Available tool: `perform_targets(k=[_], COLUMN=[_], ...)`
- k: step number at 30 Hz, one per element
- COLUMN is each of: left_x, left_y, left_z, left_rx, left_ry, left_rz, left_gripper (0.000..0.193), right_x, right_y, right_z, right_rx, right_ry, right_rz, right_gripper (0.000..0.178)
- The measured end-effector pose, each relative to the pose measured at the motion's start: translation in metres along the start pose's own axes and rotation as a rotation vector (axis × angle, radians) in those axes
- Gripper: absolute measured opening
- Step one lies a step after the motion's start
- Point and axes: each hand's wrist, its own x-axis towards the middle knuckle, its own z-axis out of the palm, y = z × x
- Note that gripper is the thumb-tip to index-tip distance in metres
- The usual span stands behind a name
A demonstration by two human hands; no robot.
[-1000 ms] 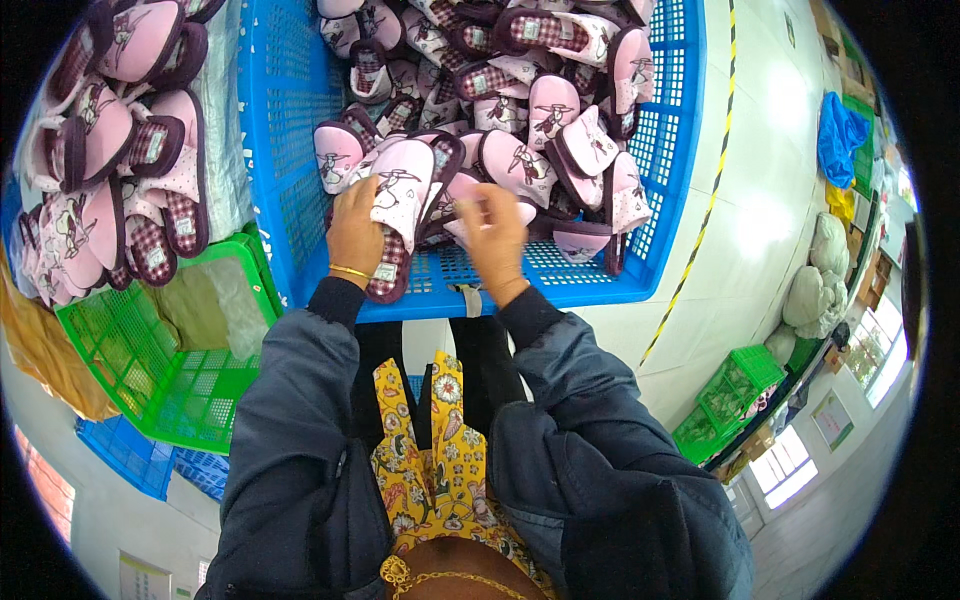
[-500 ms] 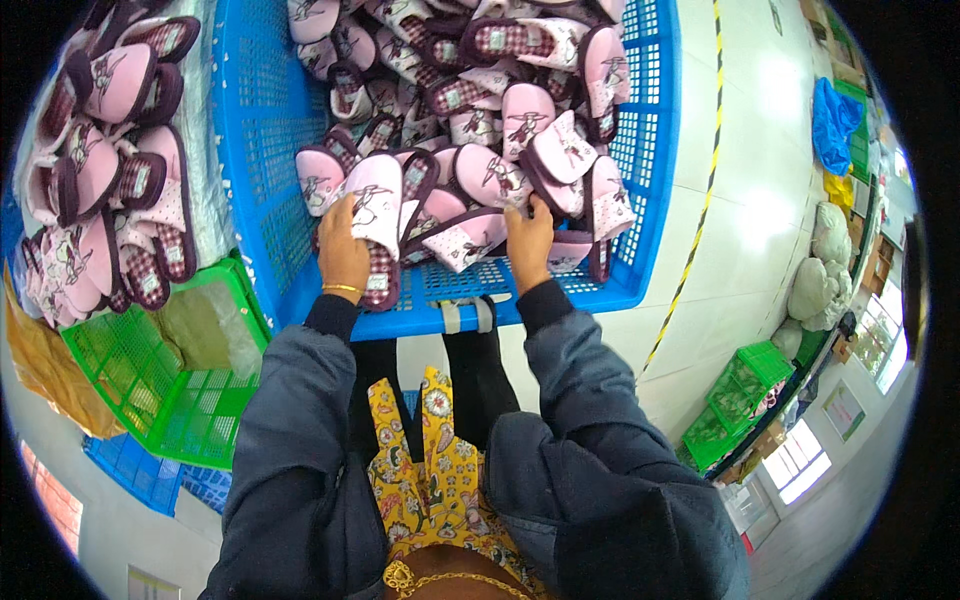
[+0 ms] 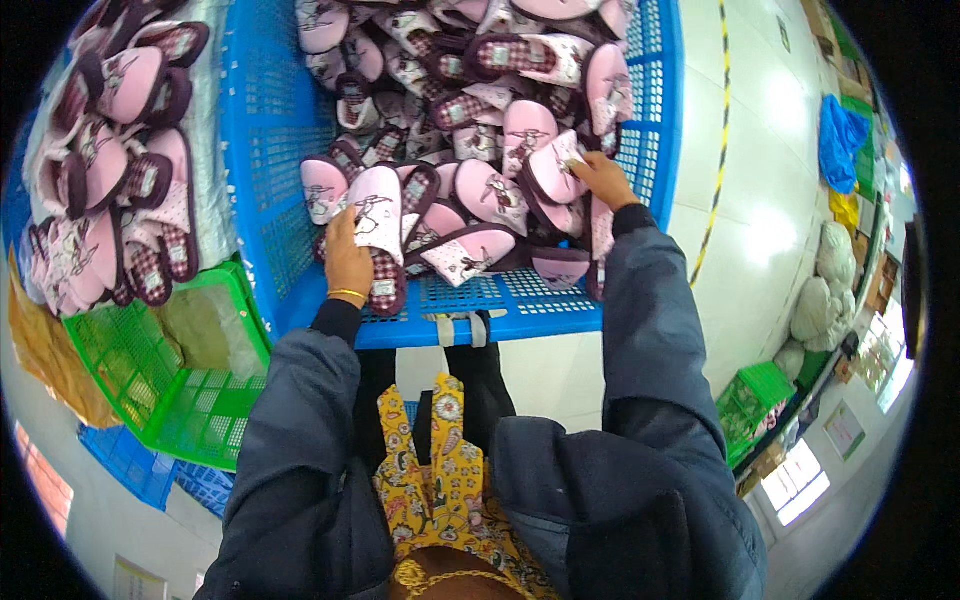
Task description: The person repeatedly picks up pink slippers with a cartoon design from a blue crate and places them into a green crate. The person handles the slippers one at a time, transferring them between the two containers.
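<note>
A large blue plastic crate (image 3: 252,215) in front of me holds a heap of pink slippers with dark trim and checked insoles. At its near left, my left hand (image 3: 348,258) is closed around the side of a slipper (image 3: 377,212), its toe pointing away from me. My right hand (image 3: 607,182) reaches to the crate's right side. There its fingers pinch the edge of another pink slipper (image 3: 553,168), lying tilted on the pile. The thumb of the right hand is partly hidden. Between my hands lie more slippers, among them a dotted one (image 3: 470,250).
To the left, more slippers (image 3: 130,85) are piled on a plastic-covered surface, with a green crate (image 3: 150,400) below it. White straps hang at the blue crate's near rim. On the right are a yellow-black floor line (image 3: 722,150), a green crate (image 3: 752,405) and pale sacks (image 3: 822,300).
My right hand has moved right and away from me, from the near slippers to the slipper at the crate's right side. My left hand stays on its slipper.
</note>
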Motion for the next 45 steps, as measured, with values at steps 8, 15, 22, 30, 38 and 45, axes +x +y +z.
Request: perform_targets(k=[8, 15, 22, 30, 38, 45], left_x=[-0.001, 0.002, 0.014, 0.022, 0.014, 0.011], left_y=[-0.022, -0.055, -0.064, -0.058, -0.069, -0.052], left_z=[-0.023, -0.017, -0.02, -0.029, -0.024, -0.022], left_rx=[0.017, -0.067, -0.062, -0.183, -0.202, -0.164], left_ry=[0.038, 0.067, 0.029, 0.12, 0.247, 0.361], left_rz=[-0.066, -0.101, -0.179, -0.253, -0.313, -0.271], left_gripper=[0.066, 0.07, 0.062, 0.065, 0.069, 0.067], right_x=[-0.063, 0.045, 0.19, 0.22, 0.137, 0.06], right_y=[-0.096, -0.207, -0.193, -0.157, -0.211, -0.299], right_z=[0.025, 0.137, 0.265, 0.29, 0.252, 0.15], right_rx=[0.105, 0.171, -0.501, -0.426, 0.83, 1.737], right_ry=[0.708, 0.176, -0.283, -0.315, -0.138, -0.271], right_rz=[-0.309, -0.558, -0.464, -0.143, 0.041, 0.129], right_gripper=[0.026, 0.023, 0.031, 0.044, 0.019, 0.008])
